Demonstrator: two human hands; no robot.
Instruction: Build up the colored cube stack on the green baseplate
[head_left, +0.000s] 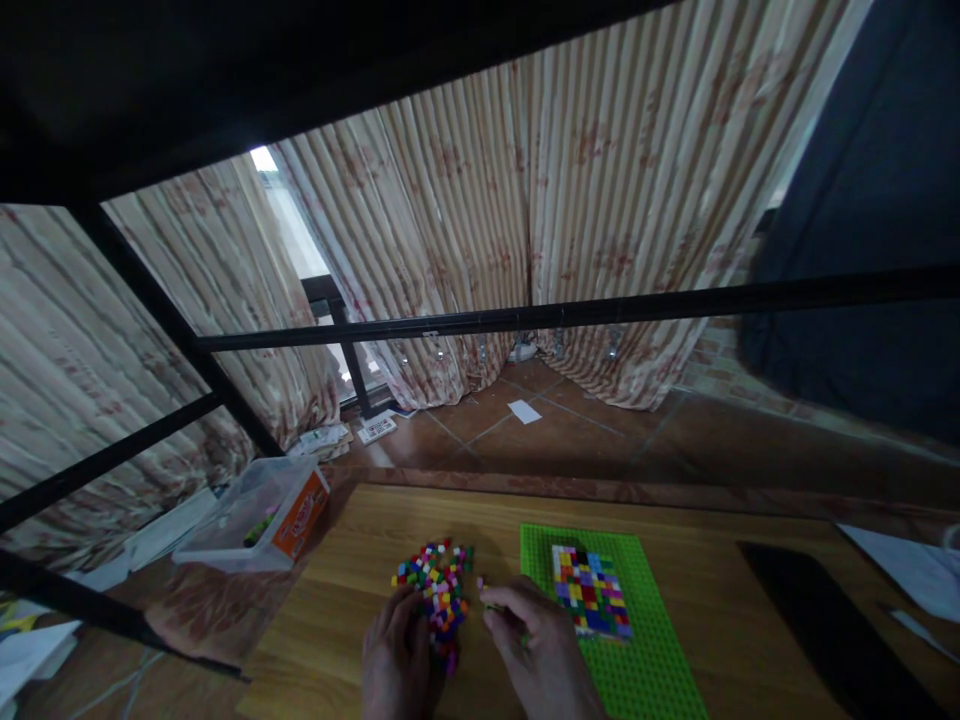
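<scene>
Left hand: your left hand rests on the near-left edge of the brick pile, fingers curled down into it. Can't tell if it's actually got a brick or is just raking.
Right hand: your right hand sits just right of the pile, fingertips pinched together on something small. It's too blurry and dim to name the colour, probably a single brick.
Pile: loose little bricks in a mix of colours on the table, between your two hands and a bit farther out.
Baseplate: the green baseplate lies right of the pile, and your right hand overlaps its near-left edge.
Mosaic: a block of coloured bricks is already pressed on the far half of the plate, just beyond your right hand.
How to do it well: I'd say keep the pinch high on the brick's sides so the studs line up, set it flush against a neighbour, then press straight down. Let the left hand hold the pile together so nothing skitters off.
Other stuff: a clear box sits off the far-left corner, and a dark mat lies on the right.
</scene>
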